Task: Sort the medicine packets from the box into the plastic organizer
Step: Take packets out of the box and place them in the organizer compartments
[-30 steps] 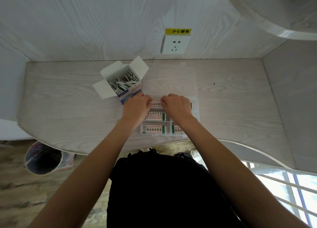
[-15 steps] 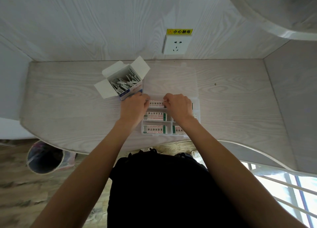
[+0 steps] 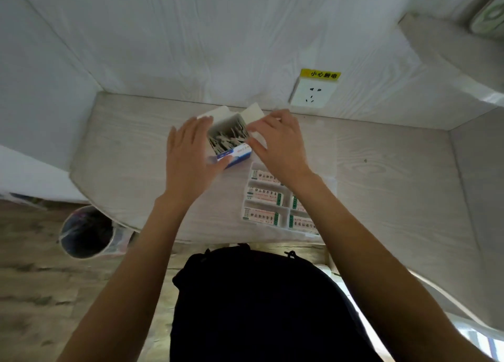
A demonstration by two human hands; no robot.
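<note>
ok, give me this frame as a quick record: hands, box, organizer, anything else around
left hand: open, fingers straight, thumb touching the box's blue front
right hand: open, fingers spread at the box's right flap
white and blue cardboard box: flaps open, full of grey packets
clear plastic organizer: near side of the box, five visible compartments hold white labelled packets
wooden desk: carries box and organizer
white wall socket: yellow label above
bin: on floor, left

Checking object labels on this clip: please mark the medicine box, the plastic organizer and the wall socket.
medicine box (image 3: pixel 236 154): head view, on its blue-and-white front panel.
plastic organizer (image 3: pixel 285 208): head view, on the clear divider between compartments.
wall socket (image 3: pixel 313 94): head view, on the white faceplate.
</note>
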